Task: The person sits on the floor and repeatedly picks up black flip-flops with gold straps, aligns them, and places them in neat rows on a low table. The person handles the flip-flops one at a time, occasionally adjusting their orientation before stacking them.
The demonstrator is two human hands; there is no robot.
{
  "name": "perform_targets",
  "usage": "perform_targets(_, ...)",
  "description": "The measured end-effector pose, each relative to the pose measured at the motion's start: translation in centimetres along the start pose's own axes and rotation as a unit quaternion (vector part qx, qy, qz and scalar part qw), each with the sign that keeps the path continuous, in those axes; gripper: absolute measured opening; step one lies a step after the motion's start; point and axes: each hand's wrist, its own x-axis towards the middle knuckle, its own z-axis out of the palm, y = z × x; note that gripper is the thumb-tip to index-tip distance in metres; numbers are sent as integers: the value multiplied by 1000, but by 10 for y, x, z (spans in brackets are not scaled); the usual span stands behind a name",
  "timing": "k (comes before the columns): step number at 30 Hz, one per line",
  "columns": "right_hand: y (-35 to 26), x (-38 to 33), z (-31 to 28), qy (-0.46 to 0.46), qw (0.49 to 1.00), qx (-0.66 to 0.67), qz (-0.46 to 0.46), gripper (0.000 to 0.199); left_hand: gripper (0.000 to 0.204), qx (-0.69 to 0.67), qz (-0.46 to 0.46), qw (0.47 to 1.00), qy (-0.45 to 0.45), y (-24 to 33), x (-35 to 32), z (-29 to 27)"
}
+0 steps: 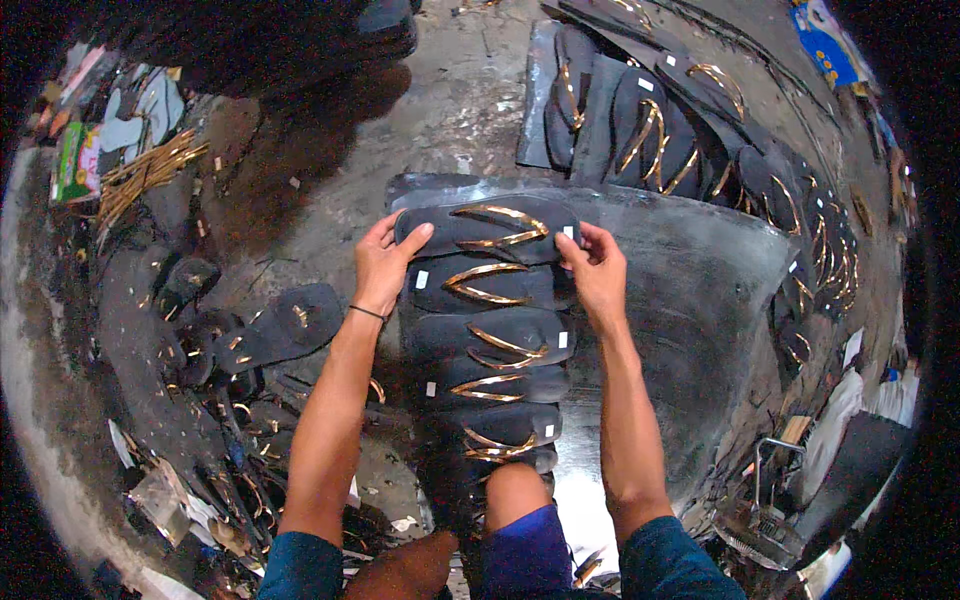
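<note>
A black flip-flop (485, 228) with gold straps and a small white sticker lies crosswise between my hands, at the far end of a row. My left hand (385, 265) grips its left end, thumb on top. At the other end, beside the sticker, my right hand (597, 275) has its thumb on the sole and its fingers behind the edge. Just nearer to me sits another black flip-flop (425, 297), partly covered by the held one. Several more flip-flops (435, 335) continue the row toward my knee, overlapping and facing alternate ways.
A large dark sheet (680, 290) lies under and right of the row. More gold-strapped sandals (625, 105) are laid out at the far right. At left are loose dark soles (290, 325), scraps and a bundle of thin sticks (150, 175). A metal-framed tool (765, 520) stands at lower right.
</note>
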Motion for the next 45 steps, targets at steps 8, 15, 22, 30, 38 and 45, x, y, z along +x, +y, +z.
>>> perform_targets(8, 11, -7, 8, 93, 989, -108, -40, 47, 62, 56, 22, 998, -2, -9, 17, 0)
perform_targets(15, 8, -4, 14, 95, 990, -99, -24, 46, 62, 48, 36, 998, 20, -9, 12, 5)
perform_targets(22, 2, -6, 16, 77, 990, -114, -17, 47, 58, 55, 54, 997, -11, -5, 18, -2)
perform_targets(30, -57, -81, -14, 32, 996, 81, -30, 48, 52, -28, -13, 998, -61, 71, -70, 5)
perform_targets(38, -31, -221, -71, -241, 931, 270, 47, 45, 55, 4, -72, 983, -166, 32, -183, -68)
perform_targets(45, -41, -331, -141, -122, 920, 371, -46, 38, 49, 238, -106, 910, -322, 58, -198, -27)
